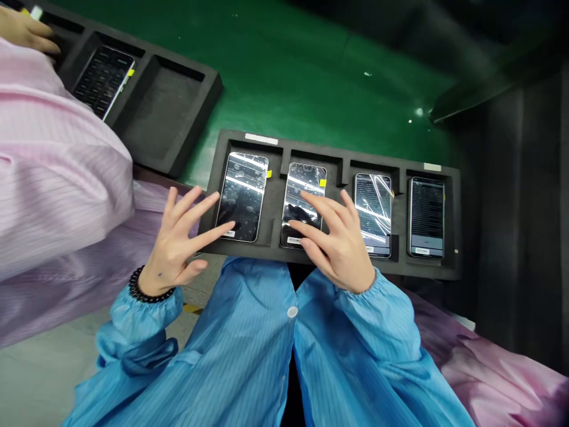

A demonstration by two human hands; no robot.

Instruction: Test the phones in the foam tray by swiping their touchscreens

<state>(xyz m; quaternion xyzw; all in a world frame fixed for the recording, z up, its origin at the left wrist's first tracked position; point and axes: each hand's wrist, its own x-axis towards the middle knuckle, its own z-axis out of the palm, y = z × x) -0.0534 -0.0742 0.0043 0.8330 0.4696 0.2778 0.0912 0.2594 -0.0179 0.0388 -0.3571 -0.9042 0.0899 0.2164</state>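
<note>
At the far left, a co-worker's pink sleeve [62, 172] is seen, with the co-worker's hand [22, 31] partly cut off by the edge of the view; whether anything is gripped by it cannot be told. Beside it, a phone marked with a yellow tab is held in a compartment of the neighbouring tray [195, 127].

Next, the left hand [173, 243] is held palm down with its fingers spread wide, and nothing is grasped by it. A dark beaded bracelet [151, 290] is worn at its wrist. Its index fingertip is placed over the lower part of the first phone [244, 193], which is seated in the leftmost compartment of the near tray [453, 207]; whether the glass is touched cannot be told.

The second phone [306, 178] is set in the next compartment, its screen crossed by reflections. The right hand [340, 243] is poised over it, fingers parted and nothing gripped, with the index and middle fingertips laid over the screen; contact cannot be judged.

The third phone [373, 207] is streaked by glare. In the rightmost compartment, rows of text are shown on the fourth phone [427, 207]. Both trays are supported by a green table [302, 77].
</note>
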